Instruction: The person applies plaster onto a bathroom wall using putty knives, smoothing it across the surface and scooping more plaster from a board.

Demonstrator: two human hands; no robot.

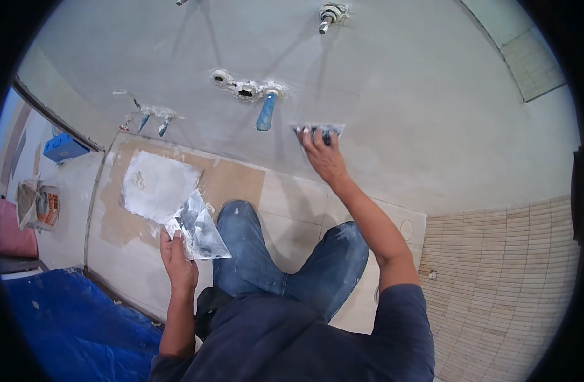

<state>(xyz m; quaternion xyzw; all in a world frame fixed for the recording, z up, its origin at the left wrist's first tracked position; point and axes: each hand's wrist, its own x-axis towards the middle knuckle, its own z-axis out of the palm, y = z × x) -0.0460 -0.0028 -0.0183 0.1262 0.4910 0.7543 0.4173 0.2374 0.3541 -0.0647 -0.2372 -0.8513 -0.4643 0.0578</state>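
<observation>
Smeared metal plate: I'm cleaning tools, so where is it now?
In the head view, the smeared metal plate is left of centre, in the left hand, beside the left knee.

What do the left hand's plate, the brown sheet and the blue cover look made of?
Plate: probably metal, smooth; thin, straight-edged, grey sheen under white smears.
Brown sheet: cardboard or thin hardboard, matte; flat, even tan, edge too small to tell which.
Blue cover: likely plastic sheeting, slightly glossy; creases catch light.
</observation>
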